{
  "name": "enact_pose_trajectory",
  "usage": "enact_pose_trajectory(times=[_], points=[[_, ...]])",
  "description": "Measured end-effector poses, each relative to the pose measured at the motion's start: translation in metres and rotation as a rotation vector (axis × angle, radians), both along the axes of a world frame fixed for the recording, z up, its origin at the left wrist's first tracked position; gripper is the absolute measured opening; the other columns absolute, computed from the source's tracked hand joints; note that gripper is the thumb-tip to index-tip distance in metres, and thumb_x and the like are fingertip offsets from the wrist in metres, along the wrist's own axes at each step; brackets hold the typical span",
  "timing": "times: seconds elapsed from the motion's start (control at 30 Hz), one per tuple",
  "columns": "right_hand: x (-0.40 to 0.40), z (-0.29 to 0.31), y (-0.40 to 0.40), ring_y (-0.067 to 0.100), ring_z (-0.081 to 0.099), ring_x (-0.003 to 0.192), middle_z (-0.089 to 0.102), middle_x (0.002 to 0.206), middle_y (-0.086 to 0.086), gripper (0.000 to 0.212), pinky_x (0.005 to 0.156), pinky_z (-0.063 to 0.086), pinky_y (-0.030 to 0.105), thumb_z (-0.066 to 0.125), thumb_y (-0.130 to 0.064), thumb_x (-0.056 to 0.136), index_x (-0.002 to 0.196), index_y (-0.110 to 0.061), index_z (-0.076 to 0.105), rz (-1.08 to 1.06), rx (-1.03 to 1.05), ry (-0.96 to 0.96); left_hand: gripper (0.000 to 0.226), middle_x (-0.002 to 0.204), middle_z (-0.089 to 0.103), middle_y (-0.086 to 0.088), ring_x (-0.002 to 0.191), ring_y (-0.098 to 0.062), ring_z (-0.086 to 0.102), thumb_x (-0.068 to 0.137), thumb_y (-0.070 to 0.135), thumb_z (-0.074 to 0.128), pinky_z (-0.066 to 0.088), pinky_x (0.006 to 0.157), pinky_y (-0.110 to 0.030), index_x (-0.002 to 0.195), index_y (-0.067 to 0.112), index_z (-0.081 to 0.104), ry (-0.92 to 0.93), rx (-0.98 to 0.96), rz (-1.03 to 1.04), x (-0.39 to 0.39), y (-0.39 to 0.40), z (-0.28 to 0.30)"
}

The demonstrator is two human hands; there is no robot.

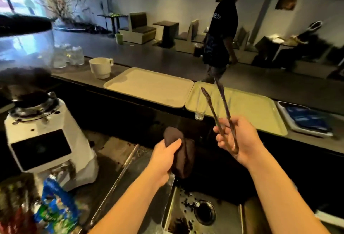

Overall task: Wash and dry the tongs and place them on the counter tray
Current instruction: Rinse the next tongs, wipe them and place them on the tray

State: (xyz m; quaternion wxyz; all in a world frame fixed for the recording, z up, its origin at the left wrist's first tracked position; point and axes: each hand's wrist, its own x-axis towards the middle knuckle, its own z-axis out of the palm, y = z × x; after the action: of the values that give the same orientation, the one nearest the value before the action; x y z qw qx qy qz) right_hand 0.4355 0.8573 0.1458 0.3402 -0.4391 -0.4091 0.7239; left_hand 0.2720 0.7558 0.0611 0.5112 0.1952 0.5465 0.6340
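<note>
Tongs (221, 114): one pair, held up over the sink, near of the bench edge; hinge end low in the palm, two arms spread apart.
Tongs axis: long axis runs from the near hinge up and away, tips pointing far and slightly left, in front of the green tray.
Right hand (240, 140): fingers (226, 143) curled round the tongs' hinge end, clamped on them.
Left hand (167, 154): fingers curled on a dark cloth (183, 156), bunched and hanging over the sink's left edge.
Trays: three on the bench — beige tray (149, 86) at left, green tray (249, 109) just beside it, touching edges, and a white tray (307, 120) of blue items at far right.
Cups: one white mug (100, 67) far left of the beige tray.
Glass: one small clear glass (200, 110) on the green tray's near left corner.
Sink (188, 213): one, steel, dark specks round the drain.
Grinder (44, 137): one, white, at left.
</note>
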Motion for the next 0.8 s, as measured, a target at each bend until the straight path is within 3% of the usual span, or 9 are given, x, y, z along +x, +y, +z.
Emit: enact_pose_trajectory(times=[0.1, 0.2, 0.33, 0.5, 0.57, 0.63, 0.8], points=[[0.024, -0.001, 0.036, 0.017, 0.047, 0.044, 0.055, 0.065, 0.007, 0.024, 0.035, 0.041, 0.024, 0.035, -0.026, 0.09, 0.088, -0.013, 0.055, -0.216, 0.064, -0.286, 0.026, 0.111, 0.075, -0.012, 0.102, -0.03, 0.071, 0.097, 0.022, 0.06, 0.054, 0.096, -0.048, 0.121, 0.013, 0.066, 0.014, -0.019, -0.08, 0.016, 0.02, -0.001], [0.042, -0.009, 0.069, 0.019, 0.05, 0.052, 0.055, 0.073, 0.008, 0.028, 0.04, 0.043, 0.025, 0.036, -0.033, 0.094, 0.096, -0.012, 0.055, -0.278, 0.09, -0.529, 0.026, 0.111, 0.075, -0.009, 0.102, -0.027, 0.071, 0.097, 0.024, 0.059, 0.054, 0.097, -0.048, 0.121, 0.015, 0.066, 0.048, -0.024, -0.128, 0.028, 0.034, -0.004], [0.052, -0.019, 0.1, 0.023, 0.047, 0.058, 0.052, 0.072, 0.011, 0.031, 0.054, 0.039, 0.032, 0.037, -0.031, 0.095, 0.092, -0.006, 0.054, -0.234, 0.184, -0.756, 0.025, 0.112, 0.074, -0.008, 0.104, -0.026, 0.07, 0.097, 0.024, 0.059, 0.052, 0.099, -0.048, 0.121, 0.016, 0.066, 0.036, -0.039, -0.167, 0.038, 0.047, -0.008], [0.049, -0.025, 0.121, 0.034, 0.05, 0.083, 0.058, 0.089, 0.017, 0.037, 0.071, 0.038, 0.037, 0.038, -0.03, 0.095, 0.103, 0.0, 0.058, -0.093, 0.38, -1.165, 0.024, 0.109, 0.075, -0.008, 0.103, -0.025, 0.071, 0.097, 0.024, 0.06, 0.054, 0.098, -0.046, 0.118, 0.017, 0.067, 0.055, -0.049, -0.174, 0.04, 0.06, -0.012], [0.044, -0.025, 0.128, 0.028, 0.047, 0.078, 0.055, 0.111, 0.021, 0.041, 0.071, 0.037, 0.036, 0.047, -0.032, 0.093, 0.116, 0.001, 0.052, -0.097, 0.378, -1.259, 0.023, 0.108, 0.076, -0.006, 0.102, -0.024, 0.071, 0.096, 0.025, 0.06, 0.055, 0.097, -0.044, 0.117, 0.018, 0.067, 0.058, -0.055, -0.17, 0.04, 0.062, -0.013], [0.039, -0.027, 0.131, 0.029, 0.053, 0.077, 0.038, 0.131, 0.022, 0.05, 0.069, 0.042, 0.037, 0.056, -0.034, 0.091, 0.126, -0.002, 0.042, -0.123, 0.346, -1.296, 0.023, 0.108, 0.076, -0.006, 0.102, -0.024, 0.071, 0.096, 0.025, 0.061, 0.055, 0.096, -0.044, 0.117, 0.018, 0.067, 0.051, -0.058, -0.165, 0.039, 0.063, -0.013], [0.036, -0.037, 0.138, 0.039, 0.057, 0.101, 0.036, 0.129, 0.019, 0.059, 0.08, 0.052, 0.044, 0.061, -0.041, 0.087, 0.129, -0.005, 0.04, -0.164, 0.394, -1.369, 0.021, 0.108, 0.076, -0.007, 0.101, -0.023, 0.072, 0.096, 0.025, 0.061, 0.057, 0.09, -0.038, 0.116, 0.018, 0.067, 0.046, -0.038, -0.148, 0.034, 0.065, -0.011]])
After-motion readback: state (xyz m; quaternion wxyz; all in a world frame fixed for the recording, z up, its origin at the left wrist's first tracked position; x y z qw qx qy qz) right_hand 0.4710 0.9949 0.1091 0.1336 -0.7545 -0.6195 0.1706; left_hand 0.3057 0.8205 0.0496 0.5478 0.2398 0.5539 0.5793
